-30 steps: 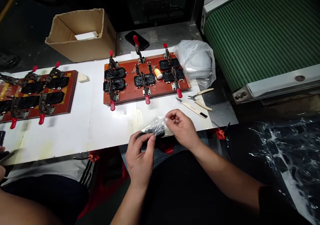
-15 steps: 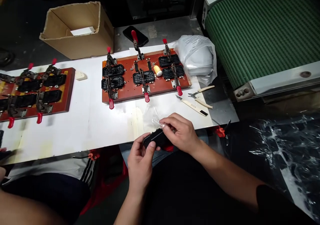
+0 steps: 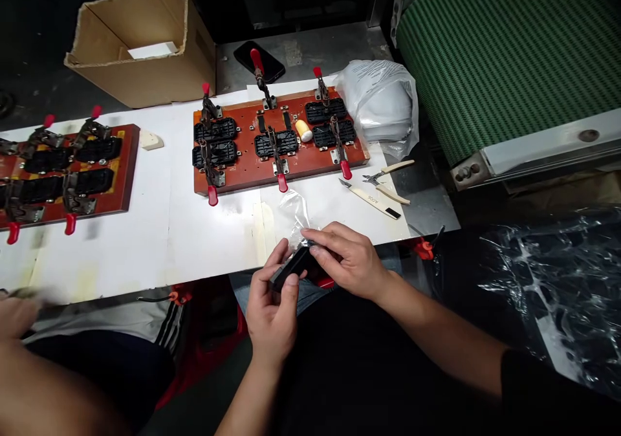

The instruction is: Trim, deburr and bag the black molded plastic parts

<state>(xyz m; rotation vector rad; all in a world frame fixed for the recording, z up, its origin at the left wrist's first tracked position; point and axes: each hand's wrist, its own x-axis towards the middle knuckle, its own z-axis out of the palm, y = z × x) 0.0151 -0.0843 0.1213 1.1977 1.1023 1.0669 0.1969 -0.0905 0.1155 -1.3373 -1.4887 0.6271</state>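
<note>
A black part (image 3: pixel 292 269) is held over the table's front edge, tilted on its side. My left hand (image 3: pixel 274 306) grips its left end between thumb and fingers. At its right end, the fingers of my right hand (image 3: pixel 347 258) are closed on the part and on a clear plastic film (image 3: pixel 294 213) that sticks up behind it. Beyond the hands stands a red-brown fixture board (image 3: pixel 247 171) with red-handled clamps and several black parts. A yellow and white cylinder (image 3: pixel 303 130) rests on this board.
Right of the board lie a craft knife (image 3: pixel 371 200), cutters (image 3: pixel 388 187) and a white plastic bag (image 3: pixel 381 109). A cardboard box (image 3: pixel 140 74), a phone (image 3: pixel 262 61) and a green conveyor (image 3: pixel 509 54) stand farther back. Another person's hand (image 3: pixel 17 316) is at the left near a second board (image 3: pixel 123 171).
The black part has turned more onto its edge in my hands. The clear film rises higher behind it. The other person's hand has come further into view at the left.
</note>
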